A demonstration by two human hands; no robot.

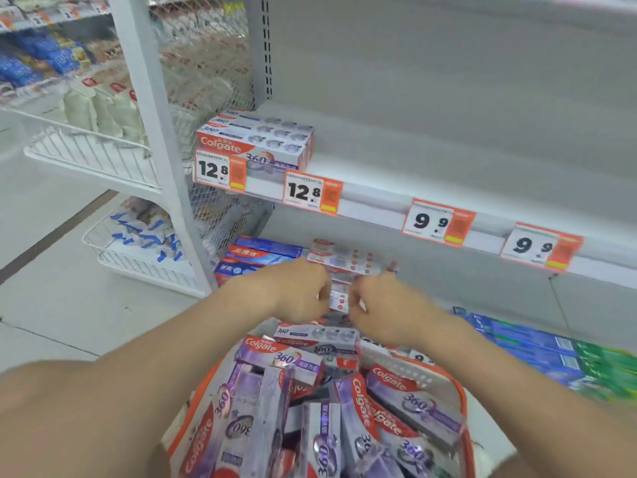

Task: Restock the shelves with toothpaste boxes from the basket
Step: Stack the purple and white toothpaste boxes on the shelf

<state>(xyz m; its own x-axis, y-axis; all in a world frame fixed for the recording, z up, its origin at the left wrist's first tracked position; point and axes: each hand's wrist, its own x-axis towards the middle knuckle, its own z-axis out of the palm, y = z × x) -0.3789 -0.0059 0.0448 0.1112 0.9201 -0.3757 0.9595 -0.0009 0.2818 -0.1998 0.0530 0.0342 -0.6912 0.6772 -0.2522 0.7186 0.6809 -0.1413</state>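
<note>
As left grip and right grip clasp boxes at lower shelf, above full basket | boxes likely light, stiff, crushable card | hold by long sides, not flaps

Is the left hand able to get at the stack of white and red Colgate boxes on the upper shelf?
Probably yes, once freed: open space lies between the left hand and the stack of white and red Colgate boxes, but it grips a white red-dotted box with the right hand.
</note>
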